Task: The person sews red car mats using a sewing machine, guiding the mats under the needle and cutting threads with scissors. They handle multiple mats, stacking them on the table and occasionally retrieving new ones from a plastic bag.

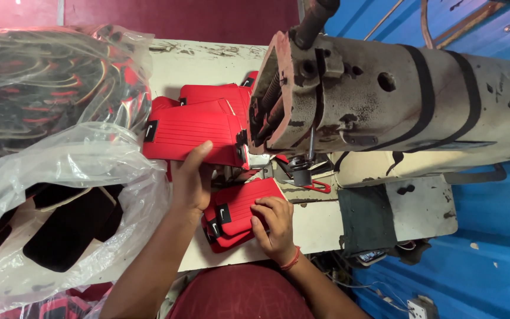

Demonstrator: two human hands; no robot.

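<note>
My left hand (192, 177) holds a red ribbed fabric piece (190, 133) by its near edge, pushing it toward the needle area of a worn sewing machine (385, 100). More red pieces (216, 93) trail behind it on the table. My right hand (273, 227) presses down on a small stack of red pieces with black tabs (237, 210) lying on the machine bed in front of me.
A clear plastic bag (72, 171) with black and cream cut pieces sits at the left, another bag of red and black parts (42, 77) behind it. The white table (208, 59) extends back. Blue panels (491, 248) are at the right.
</note>
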